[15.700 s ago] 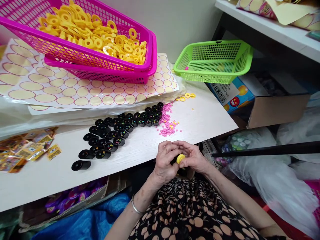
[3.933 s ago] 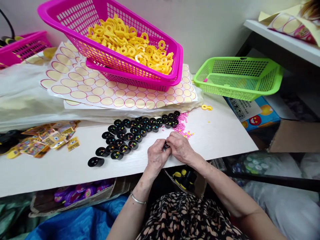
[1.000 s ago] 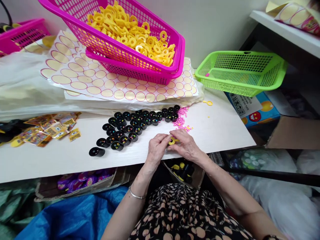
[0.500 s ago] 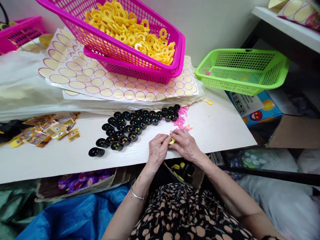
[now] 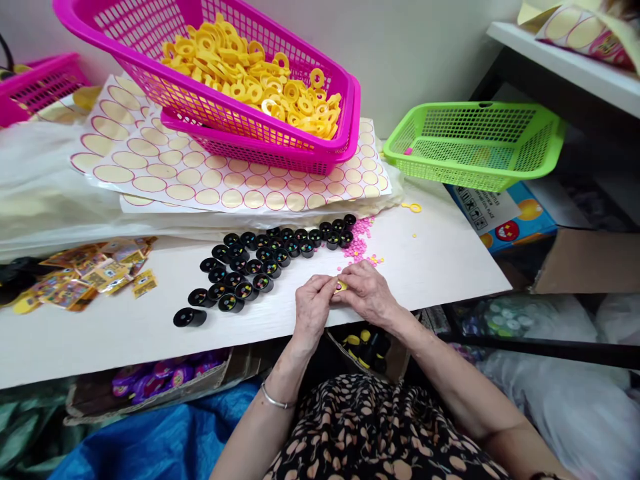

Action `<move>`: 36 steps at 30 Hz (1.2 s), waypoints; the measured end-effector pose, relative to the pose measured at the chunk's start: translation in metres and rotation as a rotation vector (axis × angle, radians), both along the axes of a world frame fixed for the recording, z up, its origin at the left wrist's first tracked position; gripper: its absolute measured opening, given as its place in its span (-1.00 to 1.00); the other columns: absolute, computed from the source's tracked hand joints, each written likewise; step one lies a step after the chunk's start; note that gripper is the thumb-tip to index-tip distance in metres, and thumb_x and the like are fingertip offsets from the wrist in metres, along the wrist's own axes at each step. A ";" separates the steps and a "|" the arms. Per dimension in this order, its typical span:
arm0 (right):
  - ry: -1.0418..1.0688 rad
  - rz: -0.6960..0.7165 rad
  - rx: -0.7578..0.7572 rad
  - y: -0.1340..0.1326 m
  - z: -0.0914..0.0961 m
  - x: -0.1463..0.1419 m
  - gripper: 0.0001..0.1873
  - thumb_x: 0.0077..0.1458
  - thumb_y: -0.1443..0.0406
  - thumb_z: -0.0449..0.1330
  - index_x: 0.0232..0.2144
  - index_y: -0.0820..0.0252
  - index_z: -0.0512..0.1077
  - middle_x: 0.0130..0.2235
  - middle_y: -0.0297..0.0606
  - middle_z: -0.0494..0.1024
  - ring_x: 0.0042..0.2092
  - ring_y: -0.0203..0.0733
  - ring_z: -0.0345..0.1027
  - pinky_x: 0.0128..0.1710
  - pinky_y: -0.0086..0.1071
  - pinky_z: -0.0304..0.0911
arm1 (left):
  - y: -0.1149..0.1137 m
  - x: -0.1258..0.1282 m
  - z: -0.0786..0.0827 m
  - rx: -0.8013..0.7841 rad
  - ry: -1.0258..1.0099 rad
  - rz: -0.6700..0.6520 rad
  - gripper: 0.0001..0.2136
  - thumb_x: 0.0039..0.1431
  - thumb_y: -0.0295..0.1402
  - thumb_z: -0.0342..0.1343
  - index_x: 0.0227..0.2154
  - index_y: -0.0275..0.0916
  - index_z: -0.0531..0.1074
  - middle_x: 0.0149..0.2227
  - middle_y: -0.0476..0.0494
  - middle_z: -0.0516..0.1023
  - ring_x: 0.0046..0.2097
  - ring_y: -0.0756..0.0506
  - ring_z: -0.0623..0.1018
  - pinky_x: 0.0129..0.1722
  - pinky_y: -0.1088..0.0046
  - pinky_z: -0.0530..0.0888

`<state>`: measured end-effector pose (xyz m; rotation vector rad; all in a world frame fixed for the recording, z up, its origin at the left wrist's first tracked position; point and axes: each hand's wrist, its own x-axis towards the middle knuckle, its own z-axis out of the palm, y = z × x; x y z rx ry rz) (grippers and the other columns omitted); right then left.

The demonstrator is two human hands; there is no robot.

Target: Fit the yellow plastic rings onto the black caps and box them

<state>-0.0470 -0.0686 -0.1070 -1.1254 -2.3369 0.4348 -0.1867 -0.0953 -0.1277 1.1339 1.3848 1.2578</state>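
Both hands meet over the front part of the white table. Between their fingertips is a small yellow plastic ring [image 5: 341, 287], partly covered by the fingers. My left hand [image 5: 314, 303] pinches its left side, and my right hand [image 5: 369, 293] has closed fingers on its right side. Just beyond the hands lies a scatter of small pink pieces [image 5: 357, 248], with a few yellow ones among them. Several short black cups [image 5: 245, 290] with coloured bits inside stand in loose rows to the left of my hands.
A tilted pink basket [image 5: 225, 107] of yellow rings rests on another over sticker sheets [image 5: 165, 170]. A green basket [image 5: 470, 177] stands at the back right. Small printed packets [image 5: 100, 270] lie at left. Below the table edge is a box with purple things [image 5: 155, 377].
The yellow ring has tilted between my fingertips and shows less of its face. My hands remain together on it. The whole view has shifted slightly.
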 end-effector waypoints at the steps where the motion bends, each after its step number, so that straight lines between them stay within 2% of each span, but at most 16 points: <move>1: -0.009 0.001 -0.008 0.000 0.001 0.000 -0.81 0.08 0.19 0.15 -0.31 0.13 0.48 -0.30 -0.21 0.45 -0.25 -0.11 0.16 -0.26 -0.21 0.18 | 0.000 0.001 -0.001 -0.006 -0.019 0.021 -0.80 0.06 -0.26 0.08 -0.48 -0.29 0.50 -0.40 -0.09 0.47 -0.31 -0.03 0.46 -0.33 0.50 0.38; 6: -0.084 -0.015 -0.058 -0.002 0.005 -0.002 -0.77 0.10 0.17 0.12 -0.27 0.15 0.47 -0.29 -0.21 0.44 -0.25 -0.11 0.13 -0.25 -0.21 0.12 | 0.000 0.007 -0.009 -0.060 -0.045 0.106 -0.79 0.02 -0.23 0.09 -0.49 -0.29 0.49 -0.49 -0.05 0.46 -0.42 0.00 0.44 -0.46 0.52 0.36; 10: -0.162 -0.068 -0.068 -0.006 0.004 -0.005 -0.78 0.09 0.20 0.13 -0.23 0.15 0.45 -0.22 -0.21 0.44 -0.21 -0.07 0.12 -0.24 -0.18 0.06 | 0.004 0.006 -0.013 -0.120 -0.100 0.101 -0.79 -0.02 -0.22 0.13 -0.52 -0.29 0.47 -0.58 -0.01 0.42 -0.52 0.04 0.40 -0.55 0.54 0.31; 14: -0.200 -0.112 -0.035 -0.012 0.006 -0.011 -0.79 0.09 0.24 0.12 -0.23 0.20 0.43 -0.19 -0.19 0.44 -0.17 -0.06 0.11 -0.21 -0.19 0.03 | 0.002 0.006 -0.007 -0.171 -0.196 0.088 -0.76 -0.05 -0.19 0.16 -0.52 -0.32 0.44 -0.59 0.02 0.38 -0.57 0.08 0.34 -0.62 0.58 0.26; 19: -0.243 -0.112 0.014 -0.016 0.016 -0.010 -0.78 0.11 0.23 0.10 -0.24 0.24 0.42 -0.23 -0.18 0.43 -0.18 -0.09 0.10 -0.21 -0.24 0.00 | -0.005 0.002 -0.002 -0.186 -0.240 0.046 -0.72 -0.03 -0.19 0.14 -0.43 -0.36 0.47 -0.55 0.01 0.39 -0.63 0.14 0.23 -0.68 0.62 0.15; 22: -0.239 -0.128 0.031 -0.016 0.017 -0.007 -0.75 0.12 0.18 0.09 -0.25 0.23 0.42 -0.28 -0.19 0.43 -0.20 -0.11 0.10 -0.22 -0.26 0.00 | -0.009 -0.006 -0.007 -0.152 -0.302 0.001 -0.73 -0.04 -0.28 0.10 -0.30 -0.35 0.46 -0.55 0.01 0.41 -0.61 0.12 0.26 -0.63 0.60 0.21; 24: -0.206 -0.143 0.019 -0.016 0.014 -0.006 -0.74 0.11 0.14 0.10 -0.29 0.21 0.42 -0.30 -0.21 0.43 -0.21 -0.12 0.10 -0.23 -0.28 0.00 | -0.010 -0.010 -0.010 -0.093 -0.274 -0.029 -0.67 -0.14 -0.42 0.11 -0.22 -0.33 0.44 -0.50 0.00 0.43 -0.56 0.10 0.31 -0.56 0.58 0.26; 28: -0.137 -0.189 -0.009 -0.017 0.008 -0.009 -0.75 0.09 0.13 0.12 -0.36 0.21 0.42 -0.34 -0.22 0.42 -0.22 -0.13 0.12 -0.22 -0.28 0.02 | -0.009 -0.006 -0.013 0.072 0.008 -0.129 -0.52 -0.29 -0.58 0.08 -0.16 -0.26 0.43 -0.24 -0.07 0.46 -0.31 0.01 0.42 -0.36 0.53 0.36; 31: -0.003 -0.152 -0.063 -0.021 0.009 -0.008 -0.77 0.07 0.16 0.14 -0.34 0.22 0.43 -0.34 -0.20 0.42 -0.21 -0.12 0.14 -0.20 -0.25 0.06 | -0.008 -0.002 -0.013 0.120 0.130 -0.115 -0.64 -0.20 -0.55 0.10 -0.24 -0.25 0.46 -0.30 -0.04 0.46 -0.28 -0.02 0.42 -0.30 0.49 0.37; 33: 0.240 -0.108 -0.155 -0.026 0.011 -0.003 -0.75 0.08 0.18 0.14 -0.26 0.23 0.42 -0.28 -0.18 0.42 -0.18 -0.12 0.18 -0.16 -0.23 0.10 | -0.010 -0.002 -0.008 0.167 0.157 -0.084 -0.73 -0.15 -0.49 0.15 -0.29 -0.25 0.47 -0.34 -0.05 0.46 -0.29 -0.03 0.41 -0.30 0.47 0.37; 34: 0.404 -0.095 -0.240 -0.028 0.011 0.001 -0.73 0.07 0.18 0.14 -0.22 0.22 0.41 -0.24 -0.17 0.42 -0.16 -0.14 0.20 -0.14 -0.24 0.12 | -0.012 -0.002 -0.004 0.202 0.165 -0.076 -0.75 -0.14 -0.45 0.19 -0.30 -0.25 0.48 -0.35 -0.06 0.46 -0.28 -0.04 0.41 -0.29 0.45 0.37; 36: 0.748 -0.052 -0.506 -0.032 0.010 0.010 -0.66 0.01 0.18 0.21 -0.14 0.18 0.39 -0.17 -0.18 0.42 -0.14 -0.16 0.26 -0.13 -0.25 0.18 | -0.016 -0.002 0.008 0.279 0.179 -0.090 -0.75 -0.17 -0.39 0.27 -0.33 -0.24 0.49 -0.37 -0.08 0.46 -0.25 -0.06 0.39 -0.24 0.41 0.37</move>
